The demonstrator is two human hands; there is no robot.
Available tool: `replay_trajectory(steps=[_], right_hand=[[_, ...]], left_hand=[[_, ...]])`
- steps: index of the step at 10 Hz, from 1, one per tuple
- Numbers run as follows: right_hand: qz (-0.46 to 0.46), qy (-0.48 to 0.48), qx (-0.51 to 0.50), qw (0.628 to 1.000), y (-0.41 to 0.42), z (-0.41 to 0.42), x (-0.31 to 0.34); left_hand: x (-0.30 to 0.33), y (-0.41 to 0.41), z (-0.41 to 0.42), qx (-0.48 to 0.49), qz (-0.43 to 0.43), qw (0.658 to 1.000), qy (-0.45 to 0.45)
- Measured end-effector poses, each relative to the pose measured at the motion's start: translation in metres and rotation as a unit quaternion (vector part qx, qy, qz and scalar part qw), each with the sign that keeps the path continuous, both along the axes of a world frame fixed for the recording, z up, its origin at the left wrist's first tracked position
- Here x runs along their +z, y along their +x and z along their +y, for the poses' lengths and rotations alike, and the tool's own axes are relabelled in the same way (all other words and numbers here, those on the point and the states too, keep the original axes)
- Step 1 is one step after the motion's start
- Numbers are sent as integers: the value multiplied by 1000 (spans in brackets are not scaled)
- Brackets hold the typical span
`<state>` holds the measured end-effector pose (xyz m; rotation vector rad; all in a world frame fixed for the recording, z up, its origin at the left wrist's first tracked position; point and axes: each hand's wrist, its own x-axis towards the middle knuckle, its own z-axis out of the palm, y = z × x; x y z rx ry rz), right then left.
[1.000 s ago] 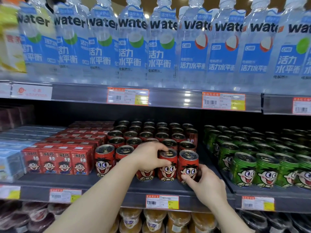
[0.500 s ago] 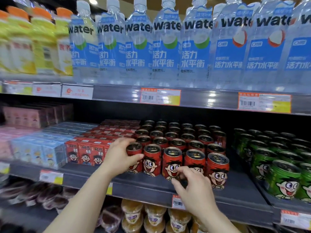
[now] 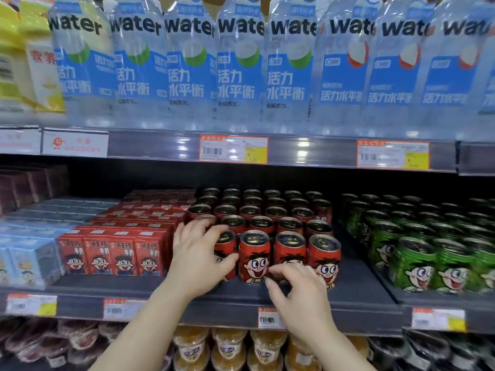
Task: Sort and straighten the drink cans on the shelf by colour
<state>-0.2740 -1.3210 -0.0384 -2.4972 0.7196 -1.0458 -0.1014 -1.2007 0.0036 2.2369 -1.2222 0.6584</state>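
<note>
Red cartoon-face cans fill the middle shelf (image 3: 356, 290) in rows, with several along the front. My left hand (image 3: 198, 258) wraps around the leftmost front red can (image 3: 226, 246), covering most of its face. The second front can (image 3: 254, 255) stands free with its face forward. My right hand (image 3: 300, 298) curls its fingers and thumb round the base of the third front can (image 3: 289, 247). The fourth front can (image 3: 325, 258) stands at the right end, untouched. Green cans (image 3: 417, 263) of the same design stand in their own block further right.
Red drink cartons (image 3: 112, 253) and pale blue cartons (image 3: 29, 261) sit left of the cans. Water bottles (image 3: 235, 70) line the shelf above, with price tags (image 3: 233, 149) on its edge. Cups of orange dessert (image 3: 227, 349) fill the shelf below.
My left hand has moved from the middle front cans to the leftmost one. My right hand has moved from the rightmost can to the third. The view has drifted and come closer.
</note>
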Motion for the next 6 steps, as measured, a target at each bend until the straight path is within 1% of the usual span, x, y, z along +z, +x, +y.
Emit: replay_trajectory(steps=[1,2,3,4,5,6], right_hand=[[22,5,-54,998,-12,-8,-2],[74,9,-36,997,-17,-8,1],[86,36,-20,995,-21,-2,8],[69,34,-17,997,-35,3,13],[76,41,-23,996,-54,12,15],[57,40,-29,997,-75,16,13]], left_hand=[[-9,-8,-12,-7,-17,1000,19],[-13,-9,-15,-4,-32,999,31],[-6,-13,-10,-7,3,999,32],[1,-26,-6,-14,33,999,16],[7,-47,4,-28,64,997,21],[4,-66,9,-30,76,996,35]])
